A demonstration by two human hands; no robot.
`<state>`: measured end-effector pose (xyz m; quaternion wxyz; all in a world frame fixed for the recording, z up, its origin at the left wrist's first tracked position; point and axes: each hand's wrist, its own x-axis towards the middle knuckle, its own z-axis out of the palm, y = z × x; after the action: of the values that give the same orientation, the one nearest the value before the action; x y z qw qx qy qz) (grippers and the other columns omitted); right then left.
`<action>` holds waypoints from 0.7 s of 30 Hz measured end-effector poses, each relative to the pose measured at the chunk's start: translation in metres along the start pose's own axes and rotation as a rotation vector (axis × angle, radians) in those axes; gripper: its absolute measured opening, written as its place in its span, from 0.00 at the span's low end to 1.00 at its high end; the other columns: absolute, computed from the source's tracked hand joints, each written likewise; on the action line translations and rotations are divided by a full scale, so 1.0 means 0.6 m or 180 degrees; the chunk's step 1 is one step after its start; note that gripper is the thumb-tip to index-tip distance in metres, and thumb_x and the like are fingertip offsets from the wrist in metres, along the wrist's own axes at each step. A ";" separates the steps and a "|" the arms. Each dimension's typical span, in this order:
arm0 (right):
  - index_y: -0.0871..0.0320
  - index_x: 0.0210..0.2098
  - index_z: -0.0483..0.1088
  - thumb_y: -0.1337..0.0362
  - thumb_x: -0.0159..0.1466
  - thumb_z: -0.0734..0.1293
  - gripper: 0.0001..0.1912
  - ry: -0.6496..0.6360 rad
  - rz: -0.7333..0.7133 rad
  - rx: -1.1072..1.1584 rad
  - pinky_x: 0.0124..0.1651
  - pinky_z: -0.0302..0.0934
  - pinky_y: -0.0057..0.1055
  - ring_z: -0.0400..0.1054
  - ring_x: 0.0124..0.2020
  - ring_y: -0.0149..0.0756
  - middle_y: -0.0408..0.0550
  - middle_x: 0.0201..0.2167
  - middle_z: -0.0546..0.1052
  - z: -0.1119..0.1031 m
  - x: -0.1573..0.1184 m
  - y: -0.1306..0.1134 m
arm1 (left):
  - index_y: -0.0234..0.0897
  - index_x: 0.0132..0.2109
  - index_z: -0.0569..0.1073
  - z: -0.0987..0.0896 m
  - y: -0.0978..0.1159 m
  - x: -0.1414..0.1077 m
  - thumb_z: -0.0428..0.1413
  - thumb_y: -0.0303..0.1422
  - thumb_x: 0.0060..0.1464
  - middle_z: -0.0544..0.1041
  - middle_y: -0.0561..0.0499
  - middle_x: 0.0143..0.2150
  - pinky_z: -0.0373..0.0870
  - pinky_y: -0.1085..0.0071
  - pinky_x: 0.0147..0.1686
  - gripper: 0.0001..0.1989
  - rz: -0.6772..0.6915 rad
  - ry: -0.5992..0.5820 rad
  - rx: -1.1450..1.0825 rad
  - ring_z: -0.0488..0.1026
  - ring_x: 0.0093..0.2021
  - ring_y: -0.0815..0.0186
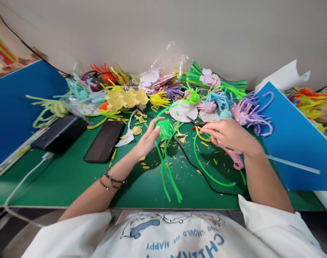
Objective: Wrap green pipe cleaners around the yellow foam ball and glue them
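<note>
My left hand holds a green pipe-cleaner ball between thumb and fingers, with long green stems hanging down over the table. My right hand is at the right, its fingers bent together near the handles of small scissors, whose blades point left toward a white round disc. Whether the fingers grip the scissors cannot be made out. Under the right hand lies a pink glue gun. A loose green stem curves across the table between the hands.
A black phone and a black box-like device with a white cable lie at left. Yellow egg carton, colourful pipe-cleaner bundles and plastic wrap line the back. Blue panels flank the green table. Scraps and a black cord lie in the middle.
</note>
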<state>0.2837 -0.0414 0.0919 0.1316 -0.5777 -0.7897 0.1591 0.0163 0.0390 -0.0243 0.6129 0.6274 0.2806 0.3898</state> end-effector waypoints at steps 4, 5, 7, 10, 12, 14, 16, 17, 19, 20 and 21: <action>0.59 0.34 0.77 0.64 0.69 0.59 0.15 -0.0007 -0.0032 -0.0228 0.37 0.56 0.28 0.71 0.30 0.32 0.46 0.29 0.79 0.032 0.019 -0.003 | 0.41 0.63 0.58 -0.018 0.005 0.009 0.53 0.52 0.59 0.75 0.46 0.53 0.69 0.63 0.54 0.31 -0.0136 0.0381 -0.0462 0.74 0.50 0.61; 0.59 0.39 0.77 0.67 0.69 0.60 0.13 -0.0016 -0.0220 -0.0312 0.40 0.58 0.29 0.73 0.37 0.34 0.49 0.36 0.80 0.046 0.024 -0.007 | 0.42 0.63 0.59 -0.020 0.007 0.009 0.53 0.51 0.59 0.75 0.46 0.53 0.69 0.63 0.54 0.31 -0.0147 0.0385 -0.0480 0.74 0.51 0.61; 0.56 0.48 0.75 0.71 0.68 0.59 0.15 -0.0306 -0.0711 -0.0468 0.42 0.59 0.30 0.72 0.43 0.36 0.51 0.44 0.79 0.080 0.031 -0.019 | 0.42 0.62 0.60 -0.022 0.010 0.008 0.54 0.50 0.60 0.75 0.47 0.53 0.69 0.64 0.55 0.29 -0.0137 0.0380 -0.0465 0.75 0.51 0.62; 0.50 0.53 0.73 0.71 0.67 0.61 0.18 -0.1076 -0.1739 -0.0637 0.40 0.60 0.28 0.71 0.44 0.34 0.48 0.46 0.76 0.140 0.029 -0.051 | 0.42 0.62 0.61 -0.023 0.017 0.006 0.54 0.49 0.59 0.76 0.47 0.52 0.70 0.62 0.56 0.29 -0.0116 0.0314 -0.0586 0.75 0.52 0.60; 0.48 0.51 0.74 0.69 0.67 0.63 0.16 -0.1315 -0.2207 -0.0787 0.38 0.60 0.29 0.70 0.45 0.35 0.48 0.48 0.75 0.173 0.021 -0.075 | 0.40 0.61 0.64 -0.027 0.023 0.007 0.54 0.47 0.59 0.77 0.46 0.51 0.71 0.58 0.55 0.27 -0.0231 0.0157 -0.0868 0.76 0.53 0.57; 0.52 0.48 0.74 0.69 0.68 0.62 0.13 -0.1296 -0.2274 -0.0866 0.38 0.62 0.32 0.69 0.46 0.38 0.50 0.47 0.75 0.194 0.011 -0.095 | 0.39 0.59 0.67 -0.033 0.028 0.008 0.54 0.45 0.59 0.79 0.44 0.50 0.73 0.55 0.53 0.24 -0.0424 0.0042 -0.1151 0.76 0.53 0.53; 0.56 0.45 0.74 0.68 0.70 0.60 0.12 -0.1235 -0.2288 -0.0941 0.38 0.62 0.33 0.69 0.45 0.38 0.51 0.44 0.75 0.203 0.004 -0.107 | 0.37 0.56 0.71 -0.039 0.031 0.010 0.52 0.42 0.60 0.79 0.43 0.49 0.74 0.54 0.51 0.21 -0.0603 0.0050 -0.1304 0.76 0.54 0.52; 0.56 0.44 0.74 0.68 0.70 0.59 0.12 -0.1203 -0.2298 -0.0977 0.38 0.62 0.34 0.69 0.44 0.38 0.51 0.43 0.76 0.204 0.002 -0.109 | 0.37 0.55 0.72 -0.041 0.032 0.011 0.52 0.41 0.60 0.80 0.43 0.48 0.75 0.54 0.50 0.20 -0.0665 0.0073 -0.1342 0.76 0.54 0.51; 0.57 0.43 0.74 0.68 0.70 0.59 0.12 -0.1149 -0.2297 -0.1038 0.37 0.61 0.34 0.69 0.42 0.38 0.50 0.40 0.76 0.201 0.003 -0.108 | 0.36 0.56 0.72 -0.043 0.032 0.012 0.51 0.40 0.61 0.80 0.43 0.48 0.75 0.54 0.50 0.20 -0.0729 0.0099 -0.1382 0.76 0.55 0.52; 0.57 0.43 0.74 0.68 0.71 0.58 0.12 -0.1099 -0.2291 -0.1063 0.37 0.60 0.33 0.69 0.41 0.38 0.50 0.39 0.76 0.198 0.005 -0.105 | 0.36 0.57 0.72 -0.044 0.032 0.012 0.51 0.40 0.61 0.80 0.43 0.49 0.75 0.54 0.51 0.21 -0.0732 0.0088 -0.1393 0.75 0.55 0.52; 0.57 0.45 0.73 0.68 0.71 0.57 0.13 -0.1009 -0.2297 -0.1079 0.36 0.59 0.33 0.69 0.40 0.38 0.50 0.37 0.76 0.195 0.008 -0.101 | 0.36 0.58 0.71 -0.044 0.032 0.012 0.51 0.39 0.61 0.79 0.43 0.50 0.74 0.54 0.52 0.21 -0.0720 0.0061 -0.1406 0.75 0.56 0.52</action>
<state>0.1839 -0.0657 0.0091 -0.0410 -0.2463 -0.9666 0.0576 -0.0042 0.0576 -0.0057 0.7722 0.4391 0.2629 0.3766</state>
